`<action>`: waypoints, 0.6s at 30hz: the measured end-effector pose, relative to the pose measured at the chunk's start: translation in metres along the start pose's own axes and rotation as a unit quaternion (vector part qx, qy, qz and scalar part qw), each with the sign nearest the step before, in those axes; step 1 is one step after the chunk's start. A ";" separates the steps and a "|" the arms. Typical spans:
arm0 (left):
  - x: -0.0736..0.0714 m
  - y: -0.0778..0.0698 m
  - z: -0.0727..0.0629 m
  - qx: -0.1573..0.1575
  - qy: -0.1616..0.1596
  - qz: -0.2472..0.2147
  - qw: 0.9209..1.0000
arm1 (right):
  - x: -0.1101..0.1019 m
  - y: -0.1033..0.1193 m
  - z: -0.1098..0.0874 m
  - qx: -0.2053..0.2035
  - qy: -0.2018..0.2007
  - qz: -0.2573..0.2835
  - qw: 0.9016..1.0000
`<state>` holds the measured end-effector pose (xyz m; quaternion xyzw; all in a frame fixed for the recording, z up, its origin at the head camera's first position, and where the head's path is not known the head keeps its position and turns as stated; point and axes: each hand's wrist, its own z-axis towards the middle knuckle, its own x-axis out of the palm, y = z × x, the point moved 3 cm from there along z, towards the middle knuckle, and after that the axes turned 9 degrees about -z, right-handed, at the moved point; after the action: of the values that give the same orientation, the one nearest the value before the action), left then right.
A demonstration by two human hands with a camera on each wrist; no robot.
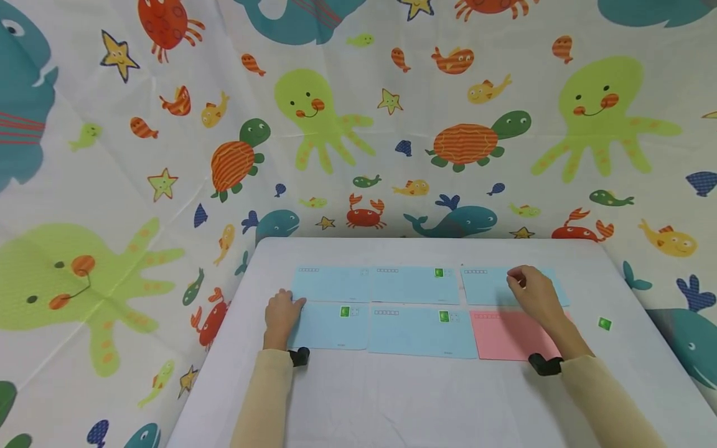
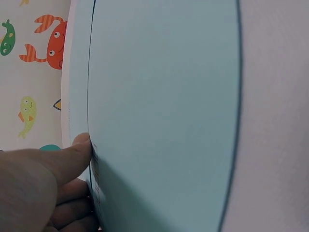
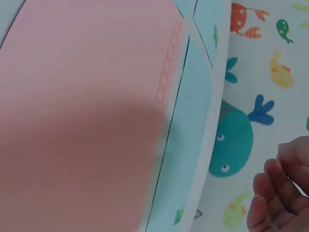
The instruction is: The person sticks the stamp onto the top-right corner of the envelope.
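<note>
My left hand (image 1: 282, 317) rests at the upper left corner of the lower left blue envelope (image 1: 327, 336), covering that corner. In the left wrist view its thumb (image 2: 79, 152) touches this envelope (image 2: 164, 106) near its top edge, with the fingers bent beside it. My right hand (image 1: 534, 295) hovers above the upper right blue envelope (image 1: 478, 289), casting a shadow on the pink envelope (image 1: 493, 339). Its fingers (image 3: 277, 186) are loosely curled, with nothing visible between them. A green stamp (image 3: 179, 215) lies on the upper right envelope, hidden by my hand in the head view.
Other blue envelopes lie flat in two rows; green stamps (image 1: 439, 272) mark several of them. The upper left envelope (image 1: 330, 286) shows no stamp. One loose green stamp (image 1: 605, 323) lies right of the pink envelope on the white table (image 1: 403, 404). A sea-animal curtain (image 1: 358, 124) hangs behind.
</note>
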<state>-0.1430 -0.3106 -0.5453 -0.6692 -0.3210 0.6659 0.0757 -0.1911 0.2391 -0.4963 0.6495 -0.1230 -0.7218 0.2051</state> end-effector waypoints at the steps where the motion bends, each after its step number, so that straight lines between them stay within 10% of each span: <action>1: 0.000 0.000 0.001 -0.001 0.000 -0.001 1.000 | -0.003 -0.003 -0.001 -0.002 -0.006 -0.004 1.000; 18: -0.001 0.004 0.004 0.000 0.005 -0.005 1.000 | -0.030 -0.041 -0.021 0.073 0.017 -0.023 0.997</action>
<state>-0.1449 -0.3156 -0.5474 -0.6710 -0.3244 0.6619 0.0805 -0.1742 0.2908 -0.4900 0.6774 -0.1566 -0.7045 0.1427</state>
